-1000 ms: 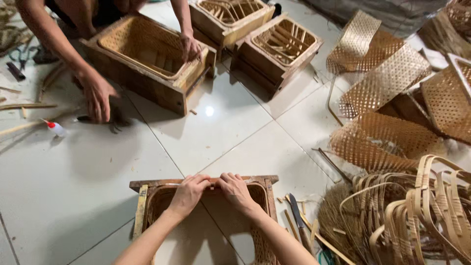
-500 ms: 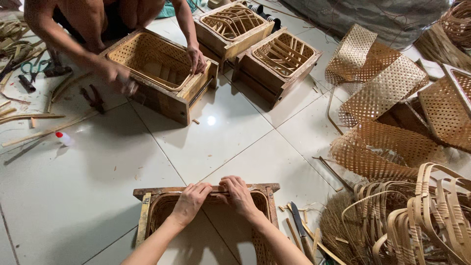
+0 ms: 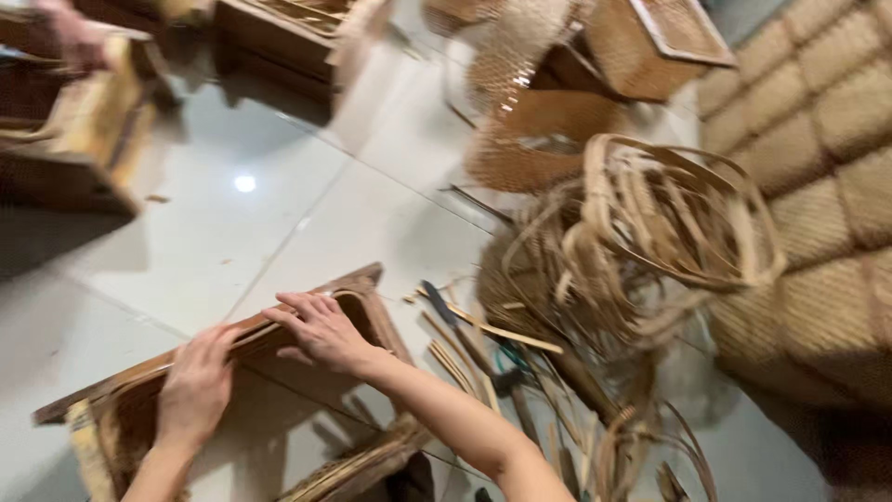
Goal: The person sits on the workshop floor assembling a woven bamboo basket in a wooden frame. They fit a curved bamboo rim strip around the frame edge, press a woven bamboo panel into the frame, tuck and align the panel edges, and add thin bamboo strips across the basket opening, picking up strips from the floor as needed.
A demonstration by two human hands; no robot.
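On the white tiled floor [image 3: 279, 214], in the head view, a wooden frame [image 3: 372, 307] with a woven basket lining lies tilted across the lower left of the picture, its long top rail running from the lower left up to the right, where it ends in a corner near the picture's middle. Both hands rest on that rail. The left hand [image 3: 197, 386] lies flat over the rail's middle stretch, fingers spread and curled slightly over the inner edge; it presses rather than grasps. The right hand [image 3: 321, 327] sits further up the rail, close to the raised corner, fingers [image 3: 297, 302] extended and laid along the wood, open and not closed around anything. The right hand is thus the nearer one to the frame's far corner; the left is nearer to the low end. Just right of the frame lie loose rattan strips [image 3: 483, 325] and a dark-handled tool [image 3: 446, 311], apart from both hands. Beyond them sits a tangled heap of bent cane hoops [image 3: 660, 223], with woven mats [image 3: 818, 167] at the right edge. At the upper left, blurred, stands another wooden box [image 3: 84, 121] with another person's hand [image 3: 70, 33] on it; its grip cannot be told.
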